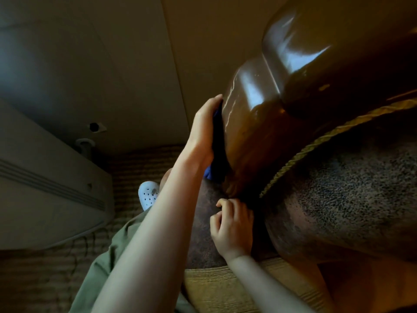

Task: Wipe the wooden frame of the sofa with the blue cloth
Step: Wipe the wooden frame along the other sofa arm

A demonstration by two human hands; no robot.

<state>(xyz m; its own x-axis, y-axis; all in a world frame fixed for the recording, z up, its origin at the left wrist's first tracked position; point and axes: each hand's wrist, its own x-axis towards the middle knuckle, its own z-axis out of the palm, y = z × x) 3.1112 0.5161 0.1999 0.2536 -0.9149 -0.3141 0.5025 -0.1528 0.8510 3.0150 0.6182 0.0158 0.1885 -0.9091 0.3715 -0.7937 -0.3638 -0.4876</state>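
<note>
Pressing the blue cloth [217, 150] flat against the outer side of the wooden frame [252, 123], my left hand [204, 129] lay with fingers straight along the frame's long axis, which ran up and away from me. My right hand [232, 224], loosely curled and holding nothing, rested on the upholstery [338, 195] just below. I judged open room lay upward along the glossy wood.

Blue cloth [217, 141]; glossy brown wooden frame [259, 114]; speckled dark upholstery [349, 195]; white shoe [147, 195].
</note>
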